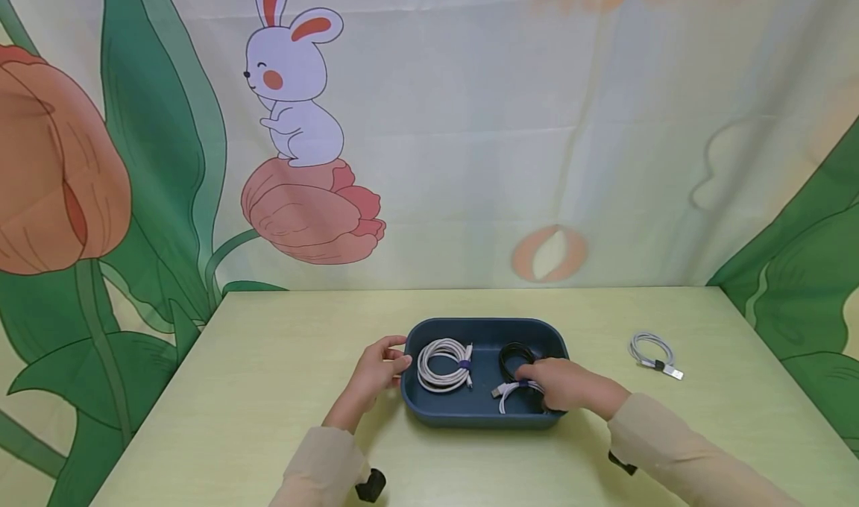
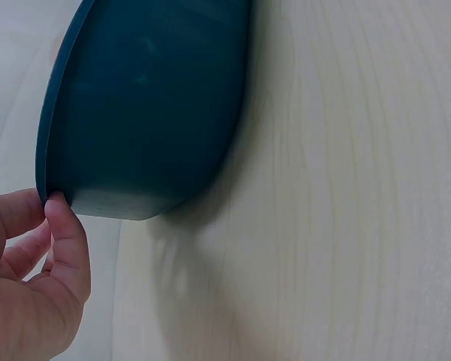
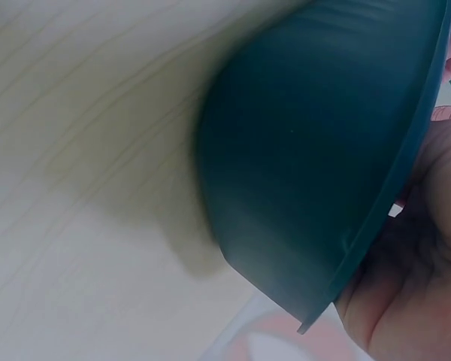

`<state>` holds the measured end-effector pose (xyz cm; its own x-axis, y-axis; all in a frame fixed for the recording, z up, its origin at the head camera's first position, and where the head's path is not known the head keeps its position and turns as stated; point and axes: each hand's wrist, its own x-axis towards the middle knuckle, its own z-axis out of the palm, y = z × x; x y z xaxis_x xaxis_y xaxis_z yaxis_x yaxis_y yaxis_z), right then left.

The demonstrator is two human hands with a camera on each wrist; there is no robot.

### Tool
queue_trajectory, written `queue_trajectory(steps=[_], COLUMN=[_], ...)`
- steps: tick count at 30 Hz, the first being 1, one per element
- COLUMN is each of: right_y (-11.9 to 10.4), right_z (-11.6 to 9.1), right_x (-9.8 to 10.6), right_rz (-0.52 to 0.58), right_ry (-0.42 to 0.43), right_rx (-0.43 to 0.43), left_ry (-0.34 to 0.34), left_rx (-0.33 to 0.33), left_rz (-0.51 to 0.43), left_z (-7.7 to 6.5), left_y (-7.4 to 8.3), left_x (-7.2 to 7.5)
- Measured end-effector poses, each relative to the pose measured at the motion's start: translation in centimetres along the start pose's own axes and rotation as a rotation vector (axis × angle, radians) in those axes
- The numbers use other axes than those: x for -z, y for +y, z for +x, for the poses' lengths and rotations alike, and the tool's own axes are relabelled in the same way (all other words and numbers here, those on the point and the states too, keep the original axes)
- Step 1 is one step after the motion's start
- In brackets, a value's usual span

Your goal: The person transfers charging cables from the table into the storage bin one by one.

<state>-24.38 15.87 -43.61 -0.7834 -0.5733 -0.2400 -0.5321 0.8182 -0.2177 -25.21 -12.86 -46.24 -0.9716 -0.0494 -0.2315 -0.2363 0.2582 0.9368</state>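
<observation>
A dark blue plastic bin (image 1: 486, 420) with rounded corners sits on the table. My left hand (image 1: 373, 373) pinches its left rim between thumb and fingers; the left wrist view shows the bin's outer wall (image 2: 150, 113) beside that hand (image 2: 41, 278). Reaching over the right rim, my right hand (image 1: 570, 385) holds a white USB cable (image 1: 508, 389) with a purple tie inside the bin. Its fingertips are partly hidden by the wall (image 3: 301, 150) in the right wrist view. Behind that cable lies a black coiled cable (image 1: 502, 359). A thicker white coil (image 1: 426, 371) with a purple tie lies in the left half.
On the table (image 1: 288, 358), right of the bin, lies another coiled white USB cable (image 1: 644, 359) with a black tie. A printed curtain (image 1: 436, 134) with a rabbit and tulips hangs behind the table's far edge.
</observation>
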Motion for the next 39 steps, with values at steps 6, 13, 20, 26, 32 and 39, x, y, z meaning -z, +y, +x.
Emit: queue_trajectory(steps=[6,13,20,26,32,39], right_y=[-0.02,-0.17,-0.11,-0.16,-0.36,-0.47], right_z=[0.17,0.18,0.34,0.42,0.43,0.40], right_x=[-0.03,-0.08,-0.36,-0.55,-0.75,-0.87], right_rz=[0.019,0.046,0.032,0.022,-0.012,-0.020], right_ry=[-0.003,-0.003,0.006,0.009,0.020,0.036], right_rx=[-0.010,-0.032,-0.047,-0.060,-0.065,-0.055], left_ry=[0.003,0.005,0.005,0.006,0.004,0.004], left_rx=[-0.013,-0.017,-0.004,-0.002,-0.010,-0.004], left_rz=[0.001,0.002,0.009,0.011,0.009,0.010], left_z=[-0.01,0.03,0.02,0.09,0.13,0.08], left_y=[-0.07,-0.07,0.04,0.05,-0.08,-0.19], left_x=[-0.03,-0.03,0.00,0.01,-0.02,-0.01])
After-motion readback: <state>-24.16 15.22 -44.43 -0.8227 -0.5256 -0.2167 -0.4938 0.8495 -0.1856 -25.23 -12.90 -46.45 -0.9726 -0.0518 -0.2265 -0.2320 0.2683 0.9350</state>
